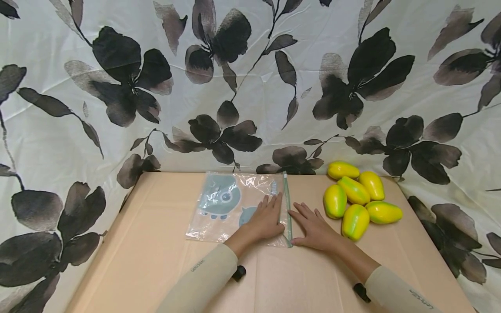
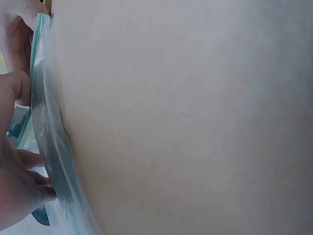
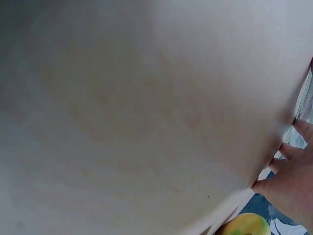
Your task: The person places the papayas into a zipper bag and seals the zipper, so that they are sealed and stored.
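Note:
A clear zip bag (image 1: 223,226) with blue cartoon prints lies flat on the tabletop, its green zip edge (image 1: 288,217) toward the right. My left hand (image 1: 264,219) rests on the bag near that edge, fingers spread. Just right of the zip edge, my right hand (image 1: 313,228) lies with fingers spread, its fingertips at or very near the edge. In the left wrist view the left hand (image 2: 19,181) is against the clear plastic and the zip strip (image 2: 36,63). The right wrist view shows the right hand (image 3: 291,183) with its fingertips down on the surface.
Several yellow-green fruits, like small mangoes or papayas (image 1: 353,190), sit in a cluster right of the right hand. The light-brown tabletop (image 1: 156,226) reaches back to a white cloth (image 1: 282,113) with dark flowers. Each wrist carries a small black device (image 1: 239,273).

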Tool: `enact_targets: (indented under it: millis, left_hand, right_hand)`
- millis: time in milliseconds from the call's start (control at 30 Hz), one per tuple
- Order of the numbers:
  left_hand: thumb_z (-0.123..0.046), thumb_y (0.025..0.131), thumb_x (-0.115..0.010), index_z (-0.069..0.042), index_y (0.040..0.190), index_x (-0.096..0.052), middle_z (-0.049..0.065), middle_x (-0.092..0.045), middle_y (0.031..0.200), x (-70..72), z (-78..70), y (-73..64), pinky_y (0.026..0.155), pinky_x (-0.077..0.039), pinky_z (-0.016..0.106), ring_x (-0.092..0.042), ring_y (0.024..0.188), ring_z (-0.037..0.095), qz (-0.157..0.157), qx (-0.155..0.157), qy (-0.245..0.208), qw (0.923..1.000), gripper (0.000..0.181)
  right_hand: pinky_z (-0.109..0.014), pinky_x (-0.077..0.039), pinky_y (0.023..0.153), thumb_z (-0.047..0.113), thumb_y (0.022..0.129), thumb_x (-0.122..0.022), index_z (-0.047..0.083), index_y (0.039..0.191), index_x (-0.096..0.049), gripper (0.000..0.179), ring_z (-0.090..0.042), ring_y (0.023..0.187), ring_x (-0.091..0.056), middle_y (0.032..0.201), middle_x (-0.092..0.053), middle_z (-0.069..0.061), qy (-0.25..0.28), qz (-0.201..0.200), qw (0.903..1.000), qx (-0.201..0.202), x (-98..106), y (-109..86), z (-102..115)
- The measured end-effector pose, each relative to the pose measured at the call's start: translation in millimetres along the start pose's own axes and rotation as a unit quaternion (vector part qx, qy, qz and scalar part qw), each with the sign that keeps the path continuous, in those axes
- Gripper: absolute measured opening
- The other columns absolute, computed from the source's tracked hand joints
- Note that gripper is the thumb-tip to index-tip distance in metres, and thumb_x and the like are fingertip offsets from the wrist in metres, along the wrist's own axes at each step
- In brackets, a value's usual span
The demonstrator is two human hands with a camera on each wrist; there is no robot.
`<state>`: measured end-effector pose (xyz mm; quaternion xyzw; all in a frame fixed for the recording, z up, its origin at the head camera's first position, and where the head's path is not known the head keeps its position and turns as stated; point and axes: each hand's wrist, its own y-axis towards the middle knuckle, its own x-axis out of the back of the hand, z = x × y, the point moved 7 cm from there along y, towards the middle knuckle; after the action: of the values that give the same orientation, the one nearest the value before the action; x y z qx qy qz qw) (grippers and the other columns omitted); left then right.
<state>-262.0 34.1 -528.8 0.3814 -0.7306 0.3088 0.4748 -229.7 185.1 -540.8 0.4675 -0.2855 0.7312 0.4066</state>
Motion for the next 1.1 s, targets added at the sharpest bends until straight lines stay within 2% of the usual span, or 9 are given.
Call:
enact_targets:
  millis: [167,267,433,700,867,1100]
  left_hand:
    - [-0.032,0.089,-0.061,-0.007,0.166,-0.002,0.027,-0.025,0.168,2.5,-1.9,-2.0,0.126,-0.024,0.056,-0.018,0.155,0.05,0.006,-0.011,0.007,0.9999,0.101]
    - [-0.032,0.091,-0.059,-0.008,0.167,-0.005,0.027,-0.024,0.167,2.8,-2.7,-2.6,0.126,-0.024,0.056,-0.018,0.155,0.051,0.008,-0.015,0.016,0.9997,0.096]
    - [-0.033,0.093,-0.055,-0.003,0.165,-0.012,0.026,-0.022,0.169,1.8,-2.7,-2.6,0.126,-0.023,0.056,-0.016,0.157,0.049,0.016,-0.011,0.025,0.9995,0.089]
    - [-0.033,0.097,-0.049,0.005,0.162,-0.014,0.024,-0.015,0.171,-1.6,-0.3,-3.0,0.128,-0.019,0.054,-0.009,0.159,0.046,0.028,0.006,0.018,0.9994,0.084]
    - [-0.034,0.096,-0.051,0.006,0.162,-0.014,0.025,-0.015,0.171,-4.1,0.2,-3.0,0.128,-0.019,0.054,-0.01,0.159,0.046,0.026,0.009,0.013,0.9995,0.085]
    - [-0.032,0.097,-0.047,0.004,0.163,-0.011,0.022,-0.012,0.172,-4.7,0.4,-3.6,0.129,-0.017,0.052,-0.007,0.159,0.043,0.03,0.009,0.008,0.9995,0.084]
  right_hand:
    - [-0.076,-0.017,0.118,0.07,0.082,-0.072,0.016,0.159,-0.041,0.099,-0.045,0.157,-0.02,0.17,-0.026,-0.017,-0.001,0.004,1.0,-0.005,-1,0.5,-2]
    - [-0.076,-0.016,0.119,0.07,0.082,-0.072,0.016,0.159,-0.041,0.099,-0.044,0.157,-0.019,0.17,-0.026,-0.016,0.003,0.006,0.9999,-0.008,0,0.8,-2]
    - [-0.076,-0.016,0.119,0.069,0.083,-0.072,0.016,0.159,-0.041,0.098,-0.044,0.157,-0.019,0.17,-0.026,-0.016,0.006,0.006,0.9999,-0.009,0,0.8,-1]
    - [-0.076,-0.017,0.119,0.067,0.084,-0.072,0.015,0.159,-0.041,0.096,-0.045,0.157,-0.02,0.17,-0.025,-0.017,0.004,0.01,0.9999,-0.009,3,0.1,1]
    - [-0.075,-0.019,0.119,0.065,0.088,-0.07,0.015,0.156,-0.045,0.089,-0.044,0.156,-0.023,0.168,-0.029,-0.017,-0.01,0.007,0.9999,-0.009,5,3.3,4]
    - [-0.074,-0.023,0.118,0.053,0.094,-0.069,0.013,0.153,-0.05,0.074,-0.045,0.154,-0.029,0.165,-0.036,-0.019,-0.041,-0.015,0.999,-0.003,13,14.5,1]
